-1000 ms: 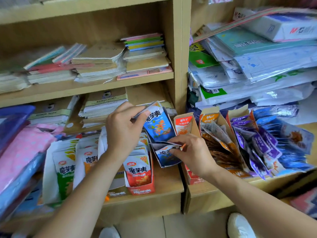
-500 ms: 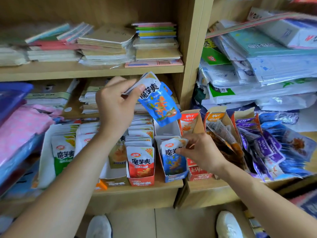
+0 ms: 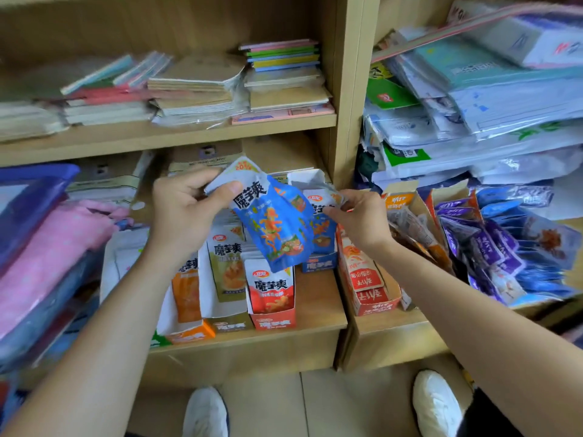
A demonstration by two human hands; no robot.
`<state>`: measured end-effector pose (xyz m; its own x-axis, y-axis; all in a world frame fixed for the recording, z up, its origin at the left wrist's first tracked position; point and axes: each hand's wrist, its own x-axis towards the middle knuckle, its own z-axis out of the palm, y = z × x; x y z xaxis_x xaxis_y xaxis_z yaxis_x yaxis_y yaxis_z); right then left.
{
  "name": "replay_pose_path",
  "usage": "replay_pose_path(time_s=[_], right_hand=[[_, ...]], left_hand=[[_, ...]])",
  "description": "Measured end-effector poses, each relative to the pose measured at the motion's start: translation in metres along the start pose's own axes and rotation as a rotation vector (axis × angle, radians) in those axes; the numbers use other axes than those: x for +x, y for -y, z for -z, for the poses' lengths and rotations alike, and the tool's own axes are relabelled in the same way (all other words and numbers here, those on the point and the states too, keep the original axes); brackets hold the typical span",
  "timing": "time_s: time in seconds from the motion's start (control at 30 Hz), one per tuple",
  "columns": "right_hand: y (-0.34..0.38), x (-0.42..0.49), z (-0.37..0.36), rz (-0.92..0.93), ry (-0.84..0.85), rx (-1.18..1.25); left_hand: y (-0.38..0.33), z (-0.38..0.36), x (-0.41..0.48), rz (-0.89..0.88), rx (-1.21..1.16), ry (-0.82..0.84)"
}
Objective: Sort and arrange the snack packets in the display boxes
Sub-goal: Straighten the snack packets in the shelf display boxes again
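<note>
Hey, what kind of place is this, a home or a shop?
Probably a small shop, maybe a stationery store: snack packets stand in cardboard display boxes on a wooden shelf, notebooks are stacked above, and wrapped paper packs are piled to the right.

Both forearms reach forward, left hand [image 3: 186,212] gripping a blue packet [image 3: 277,228], right hand [image 3: 359,219] pinching a second packet [image 3: 319,203]

I see a blue snack packet [image 3: 277,228] with orange artwork, pinched at its top in my left hand [image 3: 186,212]. It hangs tilted above the red display box [image 3: 274,321], which is packed with upright red packets [image 3: 269,288]. A second blue packet [image 3: 321,222] stands in the blue display box [image 3: 318,264], my right hand [image 3: 359,222] gripping its top. The olive box [image 3: 232,324] and orange box [image 3: 189,335] sit leftward in the row.
</note>
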<state>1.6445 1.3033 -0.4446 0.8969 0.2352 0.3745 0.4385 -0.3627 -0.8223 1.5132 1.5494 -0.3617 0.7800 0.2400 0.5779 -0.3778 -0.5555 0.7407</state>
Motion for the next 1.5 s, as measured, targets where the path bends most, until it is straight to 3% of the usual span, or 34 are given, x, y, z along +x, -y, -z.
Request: replay_pose_path(time_s=[0.13, 0.4, 0.53, 0.63, 0.73, 0.93, 1.13, 1.43, 1.5], right_hand=[[-0.001, 0.006, -0.002, 0.071, 0.03, -0.202], [-0.003, 0.026, 0.012, 0.094, 0.152, -0.255], [0.001, 0.04, 0.028, 0.022, 0.224, -0.146], [0.012, 0.043, 0.037, -0.048, 0.24, 0.112], [0.021, 0.042, 0.04, -0.084, 0.389, 0.304], [0.028, 0.038, 0.027, 0.076, 0.564, -0.002], [0.025, 0.033, 0.021, 0.022, 0.43, -0.068], [0.023, 0.031, 0.043, -0.112, 0.334, 0.316], [0.021, 0.03, 0.053, -0.166, 0.263, 0.394]], left_hand=[[0.003, -0.009, -0.001, 0.019, 0.0, 0.015], [0.004, -0.031, 0.022, 0.034, -0.046, 0.179], [0.018, -0.048, 0.032, 0.008, 0.079, 0.231], [0.028, -0.061, 0.037, 0.01, 0.14, 0.214], [0.024, -0.074, 0.043, -0.039, 0.212, 0.195], [0.015, -0.089, 0.046, -0.123, 0.26, 0.167], [0.014, -0.097, 0.048, -0.041, 0.119, 0.208], [-0.003, -0.096, 0.076, 0.071, -0.164, 0.344], [0.008, -0.094, 0.083, 0.125, -0.135, 0.419]])
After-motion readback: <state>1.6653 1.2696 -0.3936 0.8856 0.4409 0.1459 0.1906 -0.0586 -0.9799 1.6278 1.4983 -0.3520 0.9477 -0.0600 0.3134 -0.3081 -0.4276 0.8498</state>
